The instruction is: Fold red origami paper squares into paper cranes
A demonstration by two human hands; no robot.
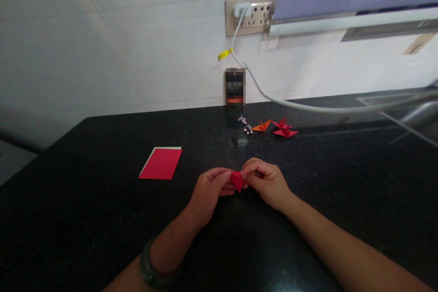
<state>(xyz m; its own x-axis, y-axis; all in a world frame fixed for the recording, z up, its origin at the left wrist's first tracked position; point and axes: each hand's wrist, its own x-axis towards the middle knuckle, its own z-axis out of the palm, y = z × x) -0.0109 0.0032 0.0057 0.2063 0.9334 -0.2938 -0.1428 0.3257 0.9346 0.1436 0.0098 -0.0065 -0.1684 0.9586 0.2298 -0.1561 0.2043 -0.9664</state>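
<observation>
A small folded piece of red origami paper [237, 181] is held just above the dark counter, its point toward me. My left hand [208, 191] pinches its left side between thumb and fingers. On the other side, the thumb and fingertips of my right hand [265, 180] close on its right edge. To the left lies a stack of square paper [160, 163], red on top with a pale edge showing beneath. Beyond my hands rest an orange paper crane [263, 126] and two red paper cranes [286, 133].
A phone-like device [235, 87], its screen blurred, leans on the tiled wall with a beaded strap [245, 125] before it. A white cable [290, 106] runs from the wall socket [249, 16] to the right. A sink edge [407, 127] lies at far right.
</observation>
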